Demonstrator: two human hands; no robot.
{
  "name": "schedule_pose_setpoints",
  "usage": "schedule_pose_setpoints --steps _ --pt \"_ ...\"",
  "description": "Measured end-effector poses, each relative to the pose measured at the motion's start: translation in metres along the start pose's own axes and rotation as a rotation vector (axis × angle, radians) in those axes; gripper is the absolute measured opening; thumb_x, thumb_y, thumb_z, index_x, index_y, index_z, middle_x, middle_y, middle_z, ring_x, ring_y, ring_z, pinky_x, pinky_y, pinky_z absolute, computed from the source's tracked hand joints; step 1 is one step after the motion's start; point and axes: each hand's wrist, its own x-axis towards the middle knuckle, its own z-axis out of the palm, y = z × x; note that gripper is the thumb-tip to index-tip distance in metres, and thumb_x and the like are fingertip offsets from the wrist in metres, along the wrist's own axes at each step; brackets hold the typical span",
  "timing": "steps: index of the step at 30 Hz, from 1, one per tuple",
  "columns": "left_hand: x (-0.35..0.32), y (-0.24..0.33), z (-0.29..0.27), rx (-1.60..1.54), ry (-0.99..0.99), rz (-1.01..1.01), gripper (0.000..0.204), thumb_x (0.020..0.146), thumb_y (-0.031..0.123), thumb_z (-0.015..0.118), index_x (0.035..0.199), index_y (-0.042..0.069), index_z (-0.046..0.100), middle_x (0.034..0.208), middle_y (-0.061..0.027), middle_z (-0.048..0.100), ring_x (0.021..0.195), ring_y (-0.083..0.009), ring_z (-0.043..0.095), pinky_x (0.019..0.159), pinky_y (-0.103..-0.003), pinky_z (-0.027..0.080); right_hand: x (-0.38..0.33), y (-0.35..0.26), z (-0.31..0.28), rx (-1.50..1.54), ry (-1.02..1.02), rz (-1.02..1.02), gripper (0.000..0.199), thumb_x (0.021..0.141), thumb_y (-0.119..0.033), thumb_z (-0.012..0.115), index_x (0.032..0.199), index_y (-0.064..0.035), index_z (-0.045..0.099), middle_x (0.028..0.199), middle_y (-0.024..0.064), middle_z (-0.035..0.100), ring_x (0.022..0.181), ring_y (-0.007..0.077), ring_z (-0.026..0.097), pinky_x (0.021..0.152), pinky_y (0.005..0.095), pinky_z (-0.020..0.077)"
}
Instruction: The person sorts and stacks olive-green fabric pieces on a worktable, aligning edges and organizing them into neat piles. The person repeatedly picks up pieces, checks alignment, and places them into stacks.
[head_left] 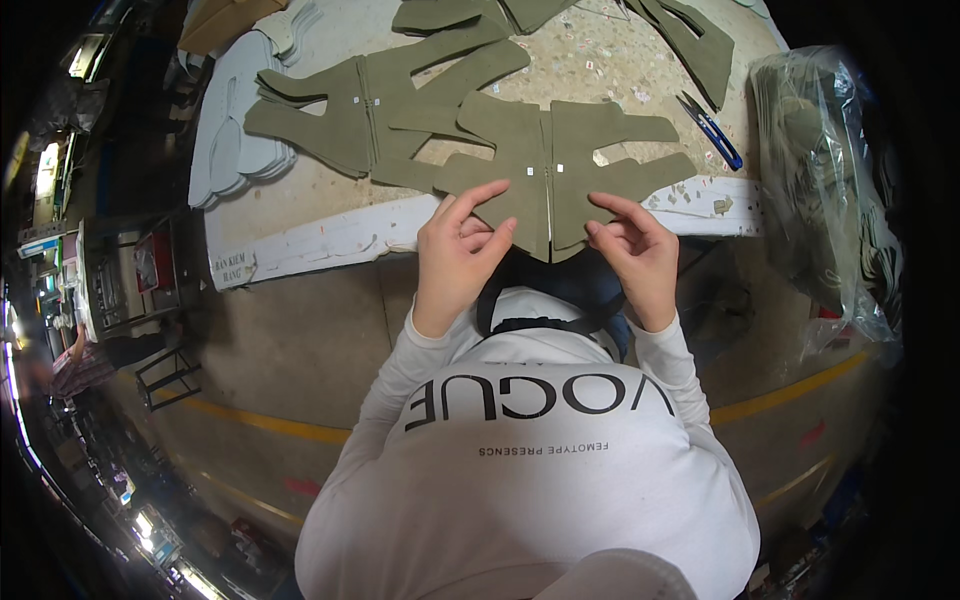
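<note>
Two olive-green cut-out pieces, a left one [510, 140] and a right one [585, 140], lie side by side at the table's near edge. A narrow slit runs between them, and each bears a small white sticker. My left hand [462, 250] is over the left piece's near edge, thumb and forefinger apart, the other fingers curled. Across from it, my right hand [640, 255] has its thumb and forefinger apart at the right piece's near edge. Whether the fingertips touch the material is unclear. Blue-handled thread snips [712, 132] rest to the right.
More olive pieces [410, 110] overlap at the left, others [690, 45] at the far right. Pale grey cut pieces [238, 140] are stacked on the table's [310, 238] left end. A clear plastic bag [825, 170] of olive pieces stands at right. Small scraps dot the tabletop.
</note>
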Motion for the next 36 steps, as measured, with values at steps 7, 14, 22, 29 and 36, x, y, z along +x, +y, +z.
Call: schedule_pose_setpoints --steps 7,14,22,29,36 --pt "-0.017 0.004 0.007 0.133 0.004 0.018 0.035 0.082 0.000 0.071 0.116 0.001 0.066 0.085 -0.0067 0.053 0.066 -0.0075 0.064 0.058 -0.021 0.052 -0.004 -0.002 -0.006 -0.097 -0.057 -0.016 0.030 0.083 0.002 0.068 0.113 0.0018 0.066 0.078 0.0036 0.068 0.069 0.0043 0.063 0.066 0.0169 0.0497" --pt "-0.014 0.002 0.006 0.178 -0.010 0.004 0.032 0.082 0.000 0.071 0.113 0.001 0.068 0.079 -0.0064 0.052 0.063 -0.0076 0.064 0.056 -0.020 0.051 -0.005 -0.007 -0.007 -0.130 -0.127 0.029 0.037 0.085 0.004 0.065 0.122 0.0034 0.060 0.085 0.0021 0.064 0.076 0.0065 0.064 0.071 0.0178 0.0486" --pt "-0.015 0.007 0.009 0.198 0.030 0.058 0.041 0.083 -0.003 0.070 0.123 0.000 0.063 0.088 -0.0020 0.044 0.062 -0.0011 0.052 0.057 -0.015 0.042 -0.006 -0.005 0.007 -0.146 0.019 -0.133 0.045 0.080 0.006 0.069 0.124 0.0016 0.061 0.085 0.0019 0.052 0.070 0.0040 0.058 0.065 0.0180 0.0503" --pt "-0.018 0.004 0.012 0.209 0.063 0.081 0.046 0.082 -0.003 0.070 0.127 0.000 0.060 0.087 -0.0012 0.042 0.060 -0.0009 0.048 0.055 -0.015 0.040 -0.008 0.001 0.005 -0.191 -0.014 -0.168 0.049 0.079 0.006 0.070 0.127 0.0002 0.059 0.084 0.0023 0.049 0.070 0.0046 0.059 0.065 0.0189 0.0513" --pt "-0.015 0.015 0.005 0.205 -0.077 -0.151 0.037 0.088 0.007 0.068 0.124 0.003 0.063 0.059 0.0010 0.057 0.048 -0.0031 0.054 0.047 -0.017 0.043 -0.010 -0.012 -0.001 -0.677 -0.077 -0.198 0.050 0.080 -0.011 0.074 0.128 -0.0070 0.060 0.083 0.0064 0.051 0.061 0.0146 0.061 0.056 0.0264 0.0493"
